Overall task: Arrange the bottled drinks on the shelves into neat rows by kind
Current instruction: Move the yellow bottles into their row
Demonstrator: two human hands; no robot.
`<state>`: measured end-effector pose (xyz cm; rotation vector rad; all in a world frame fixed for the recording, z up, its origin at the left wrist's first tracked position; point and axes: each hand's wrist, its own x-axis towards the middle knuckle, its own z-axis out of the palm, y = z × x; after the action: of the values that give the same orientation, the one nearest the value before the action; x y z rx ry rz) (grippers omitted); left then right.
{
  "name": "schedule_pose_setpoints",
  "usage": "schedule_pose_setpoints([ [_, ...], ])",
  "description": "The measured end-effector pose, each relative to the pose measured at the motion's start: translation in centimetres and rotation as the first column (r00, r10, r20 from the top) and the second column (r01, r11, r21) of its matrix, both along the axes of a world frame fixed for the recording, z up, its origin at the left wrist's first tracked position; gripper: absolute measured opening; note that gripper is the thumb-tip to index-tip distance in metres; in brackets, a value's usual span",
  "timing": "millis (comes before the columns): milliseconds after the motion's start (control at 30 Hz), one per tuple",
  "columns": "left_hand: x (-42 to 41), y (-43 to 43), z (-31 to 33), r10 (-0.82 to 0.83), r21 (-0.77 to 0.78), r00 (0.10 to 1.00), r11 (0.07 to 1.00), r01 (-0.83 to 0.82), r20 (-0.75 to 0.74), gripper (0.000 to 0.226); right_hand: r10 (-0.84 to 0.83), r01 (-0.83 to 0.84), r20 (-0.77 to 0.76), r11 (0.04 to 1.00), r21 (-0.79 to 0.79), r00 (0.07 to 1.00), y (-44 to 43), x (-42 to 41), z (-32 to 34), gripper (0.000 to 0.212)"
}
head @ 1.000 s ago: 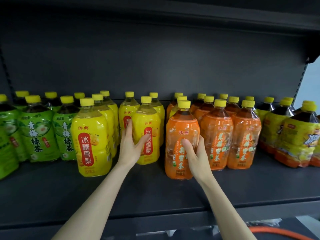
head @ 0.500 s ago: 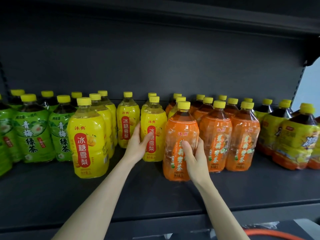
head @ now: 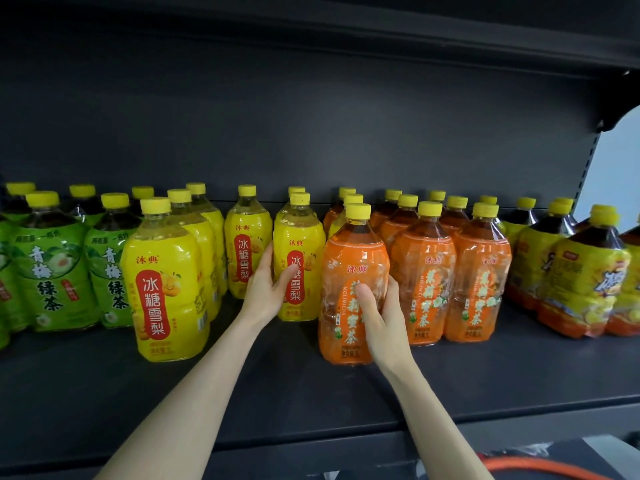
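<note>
1. Shelf (head: 519, 375) — plain dark grey.
2. Green bottles (head: 52, 271): green labels, white characters.
3. Yellow bottles (head: 162, 289): yellow labels, red ovals with white characters.
4. Orange bottles (head: 424, 282): orange labels, white flowers.
5. Caps (head: 155, 205) — all yellow.

Each yellow bottle (head: 166, 341) carries the brand 沐典 above a red oval panel (head: 154, 303) reading 冰糖雪梨. Each orange bottle (head: 349, 258) bears 沐典, then 茉莉蜜茶 in vertical characters with MOLIMICHA in small capitals alongside. Each green bottle (head: 52, 271) reads 青梅绿茶 under a smaller line that is not legible; print on the dark-tea bottles (head: 585, 282) at far right is too blurred to read.
</note>
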<state>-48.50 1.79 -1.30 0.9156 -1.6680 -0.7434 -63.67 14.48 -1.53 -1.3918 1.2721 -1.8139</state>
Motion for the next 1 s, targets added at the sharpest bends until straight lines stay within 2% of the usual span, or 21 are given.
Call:
schedule_pose_setpoints([
  [100, 0.0, 0.1, -0.2, 0.038, 0.003, 0.999, 0.999, -0.038, -0.012, 0.075, 0.000, 0.000, -0.004, 1.000, 0.006, 1.000, 0.1, 0.0, 0.0, 0.050],
  [233, 0.0, -0.2, -0.3, 0.083, -0.011, 0.996, 0.996, -0.084, -0.019, 0.071, -0.005, 0.005, -0.009, 1.000, 0.004, 1.000, 0.0, 0.0, -0.1, 0.052],
  [400, 0.4, -0.6, 0.1, -0.025, 0.021, 1.000, 0.999, 0.025, 0.004, 0.066, -0.003, 0.003, -0.010, 1.000, 0.001, 1.000, 0.0, 0.0, -0.2, 0.052],
  [533, 0.6, -0.7, 0.1, -0.043, 0.069, 0.995, 0.997, 0.038, 0.086, 0.069, 0.002, -0.002, -0.016, 1.000, -0.005, 1.000, 0.0, 0.0, -0.2, 0.051],
  [633, 0.2, 0.7, 0.2, 0.107, 0.103, 0.990, 0.988, -0.116, 0.091, 0.071, 0.015, -0.015, -0.023, 1.000, 0.003, 1.000, 0.1, 0.0, -0.1, 0.054],
  [700, 0.0, 2.7, 0.3, 0.251, 0.014, 0.968, 0.968, -0.251, -0.025, 0.058, 0.020, -0.020, -0.039, 1.000, 0.013, 0.999, 0.2, -0.1, 0.0, 0.055],
  [733, 0.0, 3.9, 0.3, 0.269, -0.039, 0.958, 0.961, -0.274, -0.095, 0.049, 0.020, -0.019, -0.044, 1.000, 0.019, 0.999, 0.1, -0.1, 0.0, 0.055],
  [800, -0.4, 6.2, 0.7, 0.177, -0.089, 0.967, 0.977, -0.195, -0.186, 0.038, 0.024, -0.023, -0.055, 1.000, 0.018, 0.998, 0.1, 0.1, 0.0, 0.056],
  [833, -0.7, 7.1, 0.9, 0.094, -0.085, 0.973, 0.990, -0.114, -0.209, 0.039, 0.028, -0.027, -0.068, 0.999, 0.020, 0.997, 0.0, 0.2, -0.1, 0.056],
  [933, -1.9, 8.5, 1.2, -0.103, -0.033, 0.965, 0.995, 0.098, -0.240, 0.061, 0.082, -0.078, -0.107, 0.996, 0.037, 0.991, -0.2, 1.5, -0.2, 0.057],
  [1000, -2.3, 8.7, 0.9, -0.090, -0.026, 0.960, 0.996, 0.086, -0.267, 0.066, 0.110, -0.103, -0.144, 0.993, 0.058, 0.983, -0.4, 2.6, -0.2, 0.063],
])
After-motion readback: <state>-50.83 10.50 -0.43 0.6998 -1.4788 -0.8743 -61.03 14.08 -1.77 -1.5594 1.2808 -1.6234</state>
